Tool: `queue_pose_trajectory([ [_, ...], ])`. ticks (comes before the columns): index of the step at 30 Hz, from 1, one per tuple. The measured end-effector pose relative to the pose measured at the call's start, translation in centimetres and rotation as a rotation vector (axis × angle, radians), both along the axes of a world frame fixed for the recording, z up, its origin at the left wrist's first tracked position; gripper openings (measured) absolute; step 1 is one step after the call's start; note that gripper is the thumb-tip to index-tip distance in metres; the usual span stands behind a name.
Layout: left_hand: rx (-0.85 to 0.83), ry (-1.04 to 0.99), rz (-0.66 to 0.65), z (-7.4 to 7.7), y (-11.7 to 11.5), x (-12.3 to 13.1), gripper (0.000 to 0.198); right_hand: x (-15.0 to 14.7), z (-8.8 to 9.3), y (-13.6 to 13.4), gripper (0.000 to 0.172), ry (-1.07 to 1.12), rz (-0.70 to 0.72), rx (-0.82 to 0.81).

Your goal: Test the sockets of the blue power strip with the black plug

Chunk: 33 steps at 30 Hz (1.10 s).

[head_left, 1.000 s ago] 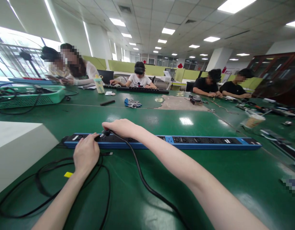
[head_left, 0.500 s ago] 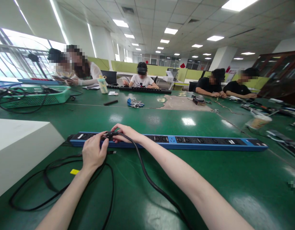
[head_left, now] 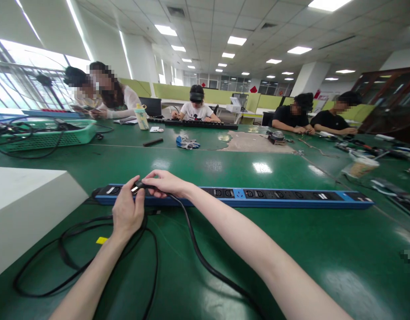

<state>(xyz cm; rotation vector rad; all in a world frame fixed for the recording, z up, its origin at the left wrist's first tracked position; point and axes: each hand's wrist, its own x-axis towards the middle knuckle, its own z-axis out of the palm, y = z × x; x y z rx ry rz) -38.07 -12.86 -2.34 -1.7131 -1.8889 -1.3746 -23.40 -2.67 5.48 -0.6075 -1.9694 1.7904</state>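
A long blue and black power strip (head_left: pixel 291 195) lies across the green table. Above its left part, my right hand (head_left: pixel 160 182) grips a black plug (head_left: pixel 139 183) on a thick black cable (head_left: pixel 205 262), which curves down to the bottom edge. My left hand (head_left: pixel 129 209) is at the front of the same plug, thumb and fingers around its metal end. Part of the strip is hidden behind both hands. Thinner black cable loops (head_left: pixel 41 293) with a yellow tag (head_left: pixel 101 240) lie beside my left forearm.
A white box (head_left: pixel 31 209) stands at the left, with a green basket (head_left: pixel 48 140) of cables behind it. Blue-grey gloves (head_left: pixel 187 142) and a bottle (head_left: pixel 142 118) lie farther back. Several people sit around the table; a plastic cup (head_left: pixel 362 166) is at the right.
Both hands and the plug have shifted slightly left. The plug has turned, and its metal end now shows between my left thumb and fingers.
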Motion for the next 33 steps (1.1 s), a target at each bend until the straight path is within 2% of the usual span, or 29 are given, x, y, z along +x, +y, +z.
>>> queue_pose_trajectory([
  [3,-0.014,0.006,0.088,0.0,-0.2,-0.3,0.052,-1.2,-0.1,0.9,0.029,-0.049,-0.018,0.104],
  [6,-0.06,-0.017,0.157,-0.7,0.1,-1.0,0.049,-1.6,0.4,1.8,0.027,-0.158,-0.116,0.259],
  [11,-0.168,0.056,0.238,-1.9,1.0,-1.8,0.047,-2.1,0.4,1.8,0.022,-0.498,-0.316,0.706],
  [14,-0.182,0.133,0.226,-2.0,1.0,-1.8,0.045,-2.4,0.1,1.0,0.026,-0.582,-0.389,0.867],
  [18,-0.179,0.16,0.198,-1.9,0.9,-1.7,0.042,-2.8,0.6,-0.3,0.03,-0.597,-0.402,0.967],
  [21,-0.179,0.165,0.209,-1.9,0.9,-1.7,0.042,-3.4,1.3,-0.7,0.029,-0.61,-0.351,1.004],
  [26,-0.175,0.181,0.211,-1.8,0.8,-1.7,0.041,-4.2,1.7,0.4,0.032,-0.634,-0.279,0.94],
  [33,-0.171,0.191,0.209,-1.6,0.6,-1.5,0.041,-3.9,1.1,0.9,0.032,-0.596,-0.306,0.921],
])
